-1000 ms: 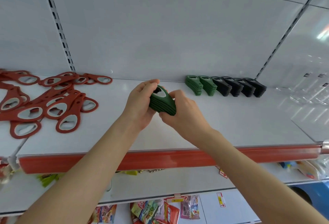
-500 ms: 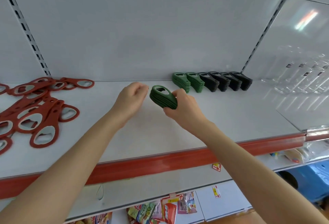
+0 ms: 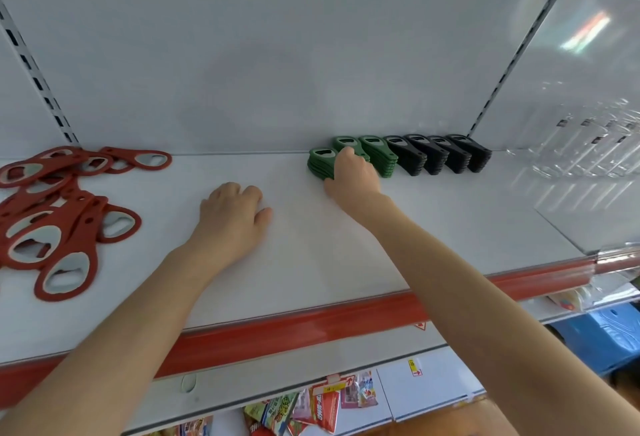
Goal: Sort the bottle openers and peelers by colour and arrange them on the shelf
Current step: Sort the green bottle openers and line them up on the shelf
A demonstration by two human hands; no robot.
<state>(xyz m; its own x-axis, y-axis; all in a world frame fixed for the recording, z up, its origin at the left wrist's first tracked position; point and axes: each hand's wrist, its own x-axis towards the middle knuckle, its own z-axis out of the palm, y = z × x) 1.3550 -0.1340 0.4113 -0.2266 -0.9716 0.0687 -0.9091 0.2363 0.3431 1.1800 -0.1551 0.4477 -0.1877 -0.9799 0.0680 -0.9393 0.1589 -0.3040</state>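
— Gripping, I'd say: the right hand (image 3: 353,176) has its fingers curled over the near side of a green stack of openers (image 3: 320,162), which sits on the shelf (image 3: 346,255), far back by the wall.

— And the left hand (image 3: 232,214)?

— Holds nothing. It rests knuckles-up on the shelf, fingers loosely bent, well apart from the stack.

— So which step is this?

— Setting that stack at the left end of the row, I reckon. Two more green stacks (image 3: 377,156) stand just right of it, then four black stacks (image 3: 440,155). The gripped one sits a little nearer than its neighbours, touching or nearly so; I can't tell which.

— What next, then?

— Probably a small nudge to square it with the row, then letting go without toppling it. After that come the red openers (image 3: 52,217), heaped loose over on the left and not yet tidied.

— Anything in the way?

— Its own neighbours, mostly: a careless push could knock them over. Clear plastic pieces (image 3: 588,151) lie right of the black ones, so I'd guess the row grows leftward. Below the red rail (image 3: 311,328) I see snack packets (image 3: 311,408) and a blue crate (image 3: 606,335).
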